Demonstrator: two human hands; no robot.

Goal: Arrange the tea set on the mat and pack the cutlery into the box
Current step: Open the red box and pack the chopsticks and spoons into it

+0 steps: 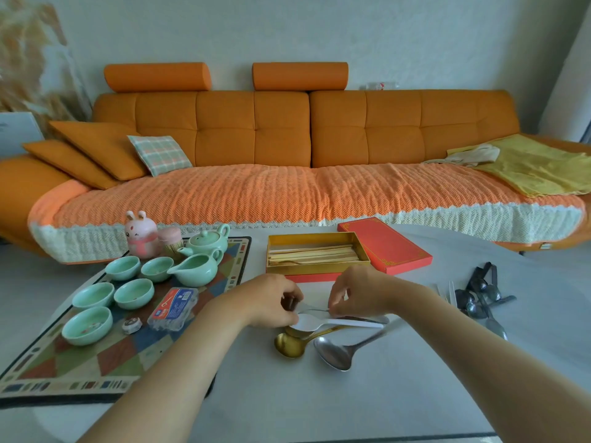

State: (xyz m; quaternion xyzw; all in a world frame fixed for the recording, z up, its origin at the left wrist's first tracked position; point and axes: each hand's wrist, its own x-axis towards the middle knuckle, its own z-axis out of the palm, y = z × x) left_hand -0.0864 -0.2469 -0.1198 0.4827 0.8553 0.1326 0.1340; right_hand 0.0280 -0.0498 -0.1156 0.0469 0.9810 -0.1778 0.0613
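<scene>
Pale green ceramic tea set (195,270) stands on the patterned mat (96,356), left. My left grip (271,298) and right grip (355,294) both pinch a slim silver metal utensil (315,310) over the white desk (319,404), near the open gold box (319,268).

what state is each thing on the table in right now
box, open, chopsticks inside
red lid, off, lying beside the box
teapot, upright on the mat, closed
pitcher, upright on the mat
cups, five, upright on the mat
left hand, holds a thin metal utensil
right hand, pinches the same utensil
white spoon, lying flat, unpacked
gold spoon, lying bowl up, unpacked
</scene>
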